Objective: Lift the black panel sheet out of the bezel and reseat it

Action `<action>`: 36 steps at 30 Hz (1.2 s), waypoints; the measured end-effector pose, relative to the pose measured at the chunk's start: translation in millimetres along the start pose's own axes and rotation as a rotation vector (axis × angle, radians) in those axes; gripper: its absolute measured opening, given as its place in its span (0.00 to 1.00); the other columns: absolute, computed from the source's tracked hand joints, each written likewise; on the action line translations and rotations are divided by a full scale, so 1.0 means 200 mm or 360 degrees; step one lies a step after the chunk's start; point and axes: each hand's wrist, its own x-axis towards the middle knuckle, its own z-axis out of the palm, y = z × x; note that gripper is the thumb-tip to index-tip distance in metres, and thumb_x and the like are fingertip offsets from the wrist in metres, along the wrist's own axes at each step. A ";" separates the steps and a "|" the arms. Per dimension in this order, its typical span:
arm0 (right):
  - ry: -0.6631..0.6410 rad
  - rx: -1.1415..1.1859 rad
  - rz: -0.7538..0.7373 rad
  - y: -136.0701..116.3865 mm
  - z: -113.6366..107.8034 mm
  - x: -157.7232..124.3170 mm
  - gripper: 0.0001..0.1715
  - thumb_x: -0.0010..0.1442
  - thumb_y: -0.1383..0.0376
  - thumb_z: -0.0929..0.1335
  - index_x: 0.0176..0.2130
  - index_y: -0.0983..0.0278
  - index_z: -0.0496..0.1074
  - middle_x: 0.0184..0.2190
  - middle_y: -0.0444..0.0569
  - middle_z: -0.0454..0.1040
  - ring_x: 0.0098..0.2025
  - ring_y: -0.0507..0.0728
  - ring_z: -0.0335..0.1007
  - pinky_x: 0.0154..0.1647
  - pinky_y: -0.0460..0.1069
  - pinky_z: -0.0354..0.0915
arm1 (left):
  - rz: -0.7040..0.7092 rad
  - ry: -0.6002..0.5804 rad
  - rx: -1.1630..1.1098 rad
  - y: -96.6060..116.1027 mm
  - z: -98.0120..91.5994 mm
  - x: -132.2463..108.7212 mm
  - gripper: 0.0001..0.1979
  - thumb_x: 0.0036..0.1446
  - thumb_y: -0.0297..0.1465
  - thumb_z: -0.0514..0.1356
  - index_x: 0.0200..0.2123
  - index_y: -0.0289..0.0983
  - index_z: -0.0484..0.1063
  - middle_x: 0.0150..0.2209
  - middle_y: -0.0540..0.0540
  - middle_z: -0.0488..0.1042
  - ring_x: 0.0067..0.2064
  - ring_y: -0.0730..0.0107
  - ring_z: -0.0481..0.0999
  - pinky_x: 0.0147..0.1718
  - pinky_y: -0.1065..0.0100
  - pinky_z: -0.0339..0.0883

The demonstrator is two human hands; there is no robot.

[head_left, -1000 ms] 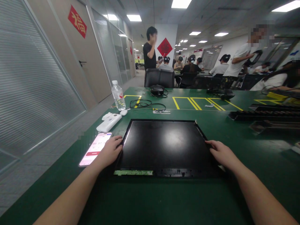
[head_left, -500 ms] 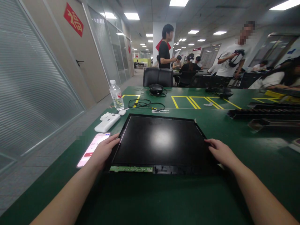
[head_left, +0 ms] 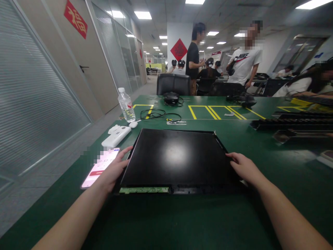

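Note:
A dark, glossy LCD panel (head_left: pixel 166 159) lies over a black frame (head_left: pixel 205 189) on the green table. Its left edge sits raised over the frame's left side, while the frame's rim shows along the right. A strip of green circuit board (head_left: pixel 144 190) runs along the near left edge. My left hand (head_left: pixel 117 168) is closed on the panel's left edge, the fingertips partly hidden beneath it. On the opposite side, my right hand (head_left: pixel 241 166) grips the frame's right edge, with its lower fingers out of sight.
Left of the panel lie a lit phone (head_left: pixel 100 170), a white device (head_left: pixel 116 136) and a water bottle (head_left: pixel 126 106). A black cable (head_left: pixel 161 114) lies behind. Long black parts (head_left: pixel 288 125) are at the right. Several people are beyond the table.
The LCD panel's left edge has risen and shifted left over the frame's rim. My left hand has moved with it; the right hand stays at its edge. The view shifted slightly.

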 end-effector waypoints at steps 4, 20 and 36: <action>-0.0031 -0.0002 0.0009 0.01 0.00 0.01 0.27 0.61 0.67 0.65 0.56 0.61 0.82 0.38 0.51 0.77 0.40 0.59 0.76 0.43 0.52 0.70 | -0.0012 -0.0023 0.0007 0.01 0.01 -0.02 0.37 0.61 0.21 0.68 0.72 0.43 0.67 0.30 0.47 0.86 0.25 0.59 0.86 0.23 0.67 0.79; -0.0011 -0.0009 -0.0012 0.02 0.02 0.01 0.26 0.63 0.64 0.64 0.55 0.60 0.82 0.36 0.50 0.76 0.37 0.59 0.75 0.38 0.51 0.68 | 0.0147 0.0076 0.0042 -0.01 0.01 0.00 0.24 0.55 0.22 0.66 0.55 0.38 0.85 0.35 0.44 0.89 0.33 0.59 0.88 0.26 0.69 0.79; -0.0022 -0.0061 -0.0046 0.00 0.01 0.01 0.26 0.62 0.64 0.65 0.56 0.61 0.82 0.40 0.53 0.79 0.42 0.61 0.77 0.45 0.53 0.70 | 0.0239 0.0000 0.0083 0.00 -0.03 0.03 0.19 0.46 0.27 0.65 0.43 0.36 0.87 0.35 0.43 0.88 0.38 0.52 0.89 0.29 0.65 0.80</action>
